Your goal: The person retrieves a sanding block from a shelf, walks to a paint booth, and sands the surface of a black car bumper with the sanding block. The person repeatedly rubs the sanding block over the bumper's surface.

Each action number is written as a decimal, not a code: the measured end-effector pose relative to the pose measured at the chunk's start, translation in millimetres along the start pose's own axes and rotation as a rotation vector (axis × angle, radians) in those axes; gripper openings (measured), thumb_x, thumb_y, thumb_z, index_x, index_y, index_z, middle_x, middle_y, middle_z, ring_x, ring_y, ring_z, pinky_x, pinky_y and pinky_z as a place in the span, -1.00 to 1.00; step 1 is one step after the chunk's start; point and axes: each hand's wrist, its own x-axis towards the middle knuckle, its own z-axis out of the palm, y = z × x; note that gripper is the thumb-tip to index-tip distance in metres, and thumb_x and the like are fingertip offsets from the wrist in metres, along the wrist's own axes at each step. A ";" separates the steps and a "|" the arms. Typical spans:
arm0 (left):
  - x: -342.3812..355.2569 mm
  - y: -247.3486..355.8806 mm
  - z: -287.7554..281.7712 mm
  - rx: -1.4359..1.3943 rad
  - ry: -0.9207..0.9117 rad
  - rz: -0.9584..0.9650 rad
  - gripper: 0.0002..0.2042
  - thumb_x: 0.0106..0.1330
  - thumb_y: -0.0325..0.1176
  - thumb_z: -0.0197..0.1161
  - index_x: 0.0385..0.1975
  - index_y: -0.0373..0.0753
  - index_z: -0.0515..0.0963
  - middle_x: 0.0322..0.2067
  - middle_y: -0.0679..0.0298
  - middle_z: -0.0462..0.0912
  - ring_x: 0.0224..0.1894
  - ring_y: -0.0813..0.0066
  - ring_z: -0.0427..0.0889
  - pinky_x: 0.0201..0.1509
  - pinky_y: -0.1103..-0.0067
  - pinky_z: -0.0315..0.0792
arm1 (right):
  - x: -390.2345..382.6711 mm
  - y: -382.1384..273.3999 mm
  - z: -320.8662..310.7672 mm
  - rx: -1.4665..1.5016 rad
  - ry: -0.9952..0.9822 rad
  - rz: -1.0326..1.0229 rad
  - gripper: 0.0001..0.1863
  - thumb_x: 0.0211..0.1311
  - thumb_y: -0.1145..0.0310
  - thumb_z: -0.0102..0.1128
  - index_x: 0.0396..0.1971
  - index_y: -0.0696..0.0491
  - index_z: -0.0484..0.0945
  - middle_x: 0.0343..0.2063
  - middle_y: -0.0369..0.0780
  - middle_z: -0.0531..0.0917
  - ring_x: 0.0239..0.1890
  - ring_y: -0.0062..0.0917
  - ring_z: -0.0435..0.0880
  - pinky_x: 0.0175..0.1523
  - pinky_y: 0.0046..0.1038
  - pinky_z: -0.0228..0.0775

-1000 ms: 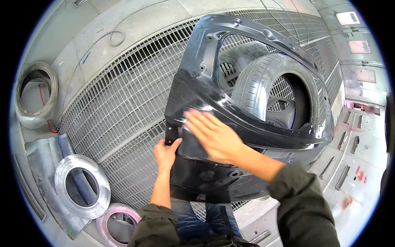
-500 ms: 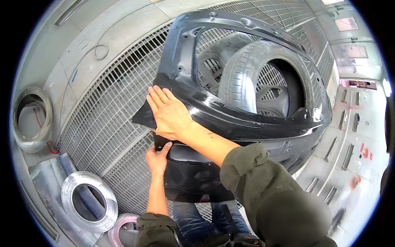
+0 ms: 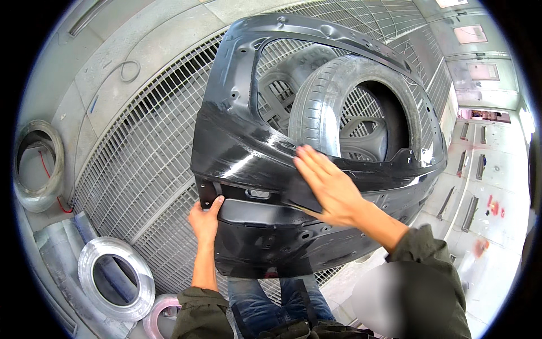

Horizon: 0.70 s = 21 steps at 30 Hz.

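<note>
A black car tailgate (image 3: 243,121) with a large window opening lies before me, its painted face streaked with light reflections and pale scuffs. My left hand (image 3: 204,220) is closed on its lower left corner, the thumb on top and the fingers partly hidden beneath. Flat against the curved face below the window, my right hand (image 3: 333,195) presses a thin dark sheet that looks like sandpaper (image 3: 300,195). Its fingers are stretched out and slightly blurred, with the thumb along the sheet's lower edge.
Through the window opening show a tyre (image 3: 316,107) and a dark wheel-like part (image 3: 364,133). Metal floor grating (image 3: 147,147) spreads underneath. On the left stand a wrapped tyre (image 3: 36,189), a silver ring-shaped roll (image 3: 87,277) and a pink-rimmed roll (image 3: 149,322). A thin hose (image 3: 132,70) lies beyond.
My right hand has slid with the dark sheet from the tailgate's left corner rightward to below the window. My left hand keeps its hold at the corner. The view has shifted slightly.
</note>
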 end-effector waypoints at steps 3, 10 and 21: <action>2.4 -4.0 -0.5 0.097 -0.003 -0.002 -0.52 0.16 -0.11 0.60 -0.17 -0.45 0.71 -0.28 0.15 0.80 -0.24 0.44 0.72 -0.04 0.49 0.54 | 77.7 -11.9 26.6 -0.008 0.130 -0.066 0.00 0.29 -0.16 0.20 0.42 0.38 0.18 0.47 0.16 0.20 0.56 -0.05 0.11 0.62 -0.15 -0.09; 11.2 -15.6 -1.3 -0.028 -0.043 0.019 -0.54 0.14 -0.11 0.61 -0.25 -0.45 0.72 -0.35 0.12 0.80 -0.29 0.43 0.73 -0.09 0.46 0.56 | 96.2 -18.2 31.7 -0.011 0.238 -0.071 -0.06 0.32 -0.08 0.22 0.39 0.40 0.20 0.44 0.18 0.24 0.55 -0.06 0.15 0.61 -0.17 -0.04; 8.8 -20.4 0.9 0.020 -0.026 0.049 -0.57 0.22 -0.17 0.56 -0.13 -0.44 0.70 -0.23 0.17 0.79 -0.21 0.46 0.68 0.01 0.51 0.52 | -63.3 21.8 -21.7 -0.056 -0.166 0.222 -0.01 0.14 0.15 0.40 0.45 0.33 0.12 0.49 0.15 0.16 0.58 -0.05 0.06 0.64 -0.17 -0.12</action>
